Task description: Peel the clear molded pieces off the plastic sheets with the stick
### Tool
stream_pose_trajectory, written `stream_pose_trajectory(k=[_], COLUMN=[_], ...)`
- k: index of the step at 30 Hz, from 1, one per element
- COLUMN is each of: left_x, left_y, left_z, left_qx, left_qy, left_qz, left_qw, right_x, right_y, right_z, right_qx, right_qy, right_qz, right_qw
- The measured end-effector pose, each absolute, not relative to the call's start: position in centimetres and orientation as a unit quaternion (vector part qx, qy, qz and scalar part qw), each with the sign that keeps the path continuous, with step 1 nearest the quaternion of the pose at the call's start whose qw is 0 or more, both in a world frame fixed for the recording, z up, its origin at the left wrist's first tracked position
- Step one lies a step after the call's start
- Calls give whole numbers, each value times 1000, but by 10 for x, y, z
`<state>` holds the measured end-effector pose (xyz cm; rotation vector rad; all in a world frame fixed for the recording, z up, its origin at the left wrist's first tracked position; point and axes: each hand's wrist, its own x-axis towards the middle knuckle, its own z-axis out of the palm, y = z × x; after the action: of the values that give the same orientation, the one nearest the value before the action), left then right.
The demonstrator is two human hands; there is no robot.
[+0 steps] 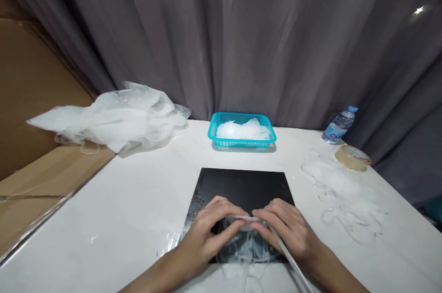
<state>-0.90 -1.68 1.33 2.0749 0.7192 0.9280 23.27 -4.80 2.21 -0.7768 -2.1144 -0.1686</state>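
Observation:
My left hand (214, 225) and my right hand (289, 225) meet over the near half of a black board (243, 187). Both pinch the upper edge of a small piece of sheer white fabric (247, 225) between thumbs and fingers. Thin pale strings (247, 258) dangle below it, past the board's front edge. A long narrow white strip (293, 261) runs from under my right hand toward the bottom of the view. Whether the strip joins the fabric is hidden by my fingers.
A turquoise basket (241, 142) holding white material stands at the back. Sheer white fabric (127, 120) is heaped at left beside a cardboard box (37, 95). At right are a water bottle (340, 125), a tape roll (352, 157) and loose stringy white pieces (345, 187).

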Motion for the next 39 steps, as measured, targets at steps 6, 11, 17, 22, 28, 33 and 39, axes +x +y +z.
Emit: stream_pose_trajectory(k=[6,11,17,22,28,33,39], left_x=[-7,-7,-8,-8,-8,-8,-7], left_y=[-17,-16,-14,-14,-14,-14,-16], left_z=[18,15,12,14,15,16,17], left_qx=[789,792,806,820,803,776,758], left_qy=[290,291,290,259,283,317,356], left_qz=[382,376,372,368,354,342,315], left_qw=[383,384,358,355,386,425,446], right_x=[236,235,235,234,236,236,236], right_y=[-46,-45,-45,-44,-45,-44,-43], right_z=[22,23,19,18,18,19,17], right_qx=[-323,-309,-306,-303,-301,-312,-321], right_qy=[-848,-853,-853,-855,-858,-856,-853], right_qz=[-67,-67,-65,-68,-56,-68,-67], right_qw=[415,416,417,417,412,406,407])
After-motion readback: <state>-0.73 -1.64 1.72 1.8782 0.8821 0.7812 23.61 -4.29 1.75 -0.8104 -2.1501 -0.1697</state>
